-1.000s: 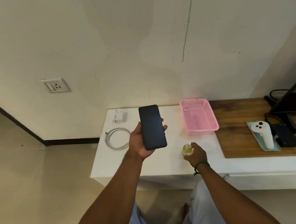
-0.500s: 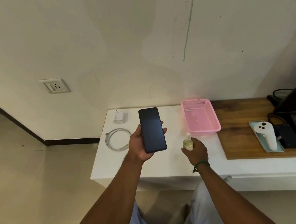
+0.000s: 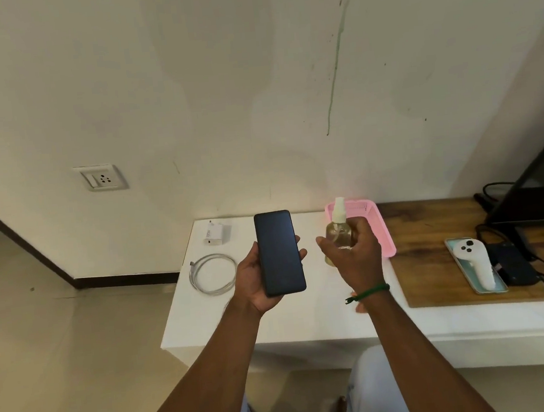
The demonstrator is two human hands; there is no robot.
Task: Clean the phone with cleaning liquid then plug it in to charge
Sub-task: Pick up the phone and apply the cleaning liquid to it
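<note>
Inside spray bottle (image 3: 338, 228), pale yellow liquid (image 3: 336, 240)

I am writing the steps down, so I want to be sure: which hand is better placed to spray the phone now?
The right hand: it grips the spray bottle, held up beside the phone. The left hand is busy holding the phone, screen facing up.

Glossy phone (image 3: 279, 252); seemingly clear-plastic bottle (image 3: 338, 232).

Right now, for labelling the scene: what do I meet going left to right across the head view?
Wall socket → charging cable → phone → spray bottle → white controller.
</note>
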